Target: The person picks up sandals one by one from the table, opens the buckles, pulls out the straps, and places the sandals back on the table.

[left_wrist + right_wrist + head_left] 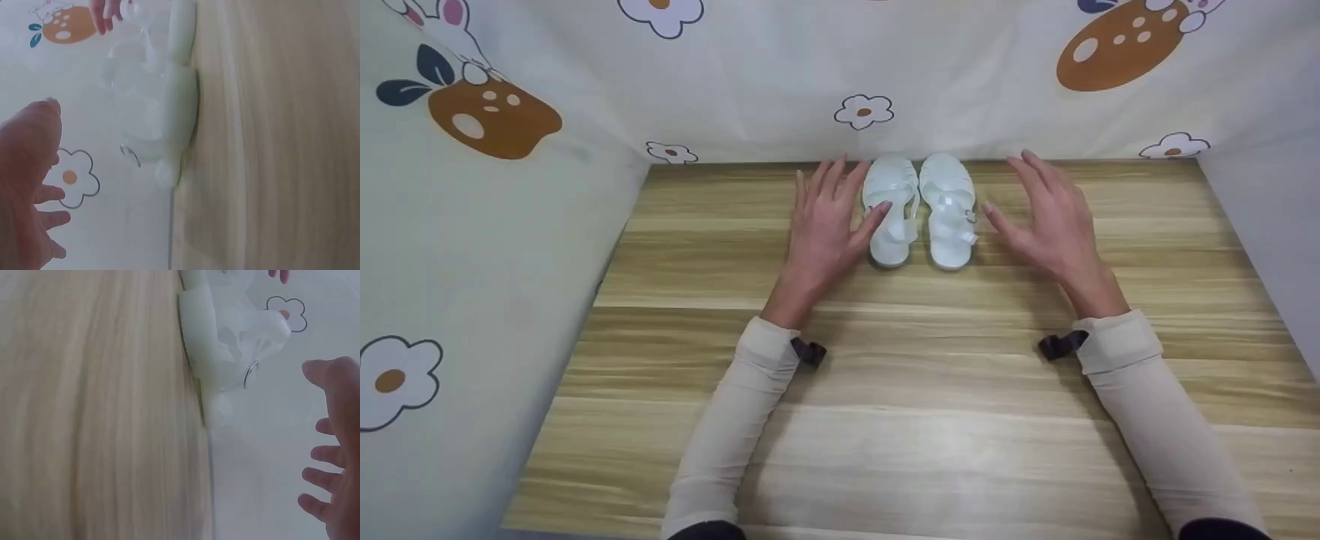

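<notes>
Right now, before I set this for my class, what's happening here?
A person's bare hands flank a pair of pale sandals. The left grip is beside the left sandal, thumb over it in the head view; the right grip is spread beside the right sandal. Neither holds one. The sandals sit side by side on a wood-grain surface, near a patterned backdrop.

Two white sandals (950, 180), one left hand (825, 232), one right hand (1054, 217), two pale sleeves (1170, 427) and two black wrist pieces (810, 352) appear with one wood-grain surface (930, 375). Printed on the pale backdrop (765, 75), five flowers (864, 101) can be made out, along with two brown fruits (510, 124) and two rabbits (456, 30), both partly cut off.
</notes>
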{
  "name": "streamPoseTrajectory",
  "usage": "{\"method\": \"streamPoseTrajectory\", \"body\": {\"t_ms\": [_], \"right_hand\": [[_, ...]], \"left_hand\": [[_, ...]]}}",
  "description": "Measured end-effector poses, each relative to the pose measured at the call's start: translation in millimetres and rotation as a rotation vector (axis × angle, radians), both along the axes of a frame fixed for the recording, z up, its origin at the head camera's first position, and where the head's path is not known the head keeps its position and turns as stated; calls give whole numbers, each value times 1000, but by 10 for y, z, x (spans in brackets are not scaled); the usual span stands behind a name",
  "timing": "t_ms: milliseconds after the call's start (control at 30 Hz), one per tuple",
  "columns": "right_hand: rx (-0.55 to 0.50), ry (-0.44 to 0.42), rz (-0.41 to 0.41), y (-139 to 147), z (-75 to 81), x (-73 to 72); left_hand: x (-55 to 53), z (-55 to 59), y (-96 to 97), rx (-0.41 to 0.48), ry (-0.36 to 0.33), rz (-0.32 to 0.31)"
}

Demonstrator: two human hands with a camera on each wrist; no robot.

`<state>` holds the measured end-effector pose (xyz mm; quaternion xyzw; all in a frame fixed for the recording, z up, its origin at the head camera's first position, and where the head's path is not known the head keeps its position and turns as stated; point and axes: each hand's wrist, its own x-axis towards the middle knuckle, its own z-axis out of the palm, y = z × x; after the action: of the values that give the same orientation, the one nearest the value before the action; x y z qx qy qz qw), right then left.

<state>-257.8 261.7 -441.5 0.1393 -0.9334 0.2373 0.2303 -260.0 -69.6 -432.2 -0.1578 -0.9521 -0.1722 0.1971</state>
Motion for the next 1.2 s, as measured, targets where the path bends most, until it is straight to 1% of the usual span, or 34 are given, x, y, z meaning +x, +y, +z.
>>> {"method": "streamPoseTrajectory", "body": {"t_ms": [100,233,400,500,667,767,900,967,1067,1133,1200], "right_hand": [[-34,4,25,-49,18,19],[-84,-68,73,-133,39,55],[-176,-156,149,-211,35,74],[-220,-196,181,-224,4,70],[-261,-299,193,-215,-77,47],[-292,-383,181,-208,-139,25],[-325,-470,173,-201,-216,2],[-336,-493,179,-199,-249,-11],[-378,-527,191,-202,-281,-19],[-414,-546,196,-208,-292,-24],[-447,-568,197,-243,-233,3]], "left_hand": [[41,-4,90,43,13,-64],[74,-30,242,63,15,-140],[86,-38,445,58,0,-194],[80,-27,554,59,-31,-215],[50,-12,688,63,-113,-223],[18,-26,738,57,-137,-218],[-20,-72,785,6,-136,-211],[-34,-99,804,-26,-126,-211],[-46,-129,823,-55,-111,-217],[-51,-141,826,-59,-102,-222],[-52,-146,827,-61,-100,-226]]}}
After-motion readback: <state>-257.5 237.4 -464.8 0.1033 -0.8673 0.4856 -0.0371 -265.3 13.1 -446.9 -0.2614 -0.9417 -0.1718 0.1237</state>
